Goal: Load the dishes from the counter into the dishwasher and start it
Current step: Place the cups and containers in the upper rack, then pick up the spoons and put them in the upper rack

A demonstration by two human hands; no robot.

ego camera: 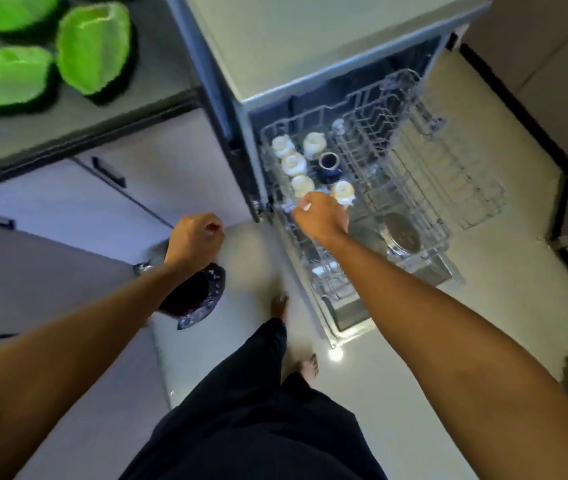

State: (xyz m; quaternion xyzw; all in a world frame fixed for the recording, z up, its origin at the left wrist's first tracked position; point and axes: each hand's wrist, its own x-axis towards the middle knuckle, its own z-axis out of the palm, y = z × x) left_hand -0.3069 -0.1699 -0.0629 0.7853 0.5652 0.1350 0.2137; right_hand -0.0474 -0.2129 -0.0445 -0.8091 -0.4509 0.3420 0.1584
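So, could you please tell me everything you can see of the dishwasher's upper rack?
The upper rack is a pale grey wire basket, pulled out of the open dishwasher above the lower rack. Its left side holds several white cups and one dark blue cup; its right side shows bare tines. The right hand is at its front edge.

Dishwasher (310, 46) open, cups (293, 164) in rack (396, 150), bowl (194, 296) held

Wears loose black trousers (258, 420) at six o'clock, draped in soft folds. Goes barefoot: one foot (279, 304) near centre, other foot (309, 366) at five o'clock from it. Shows forearms uncovered to the frame edge.
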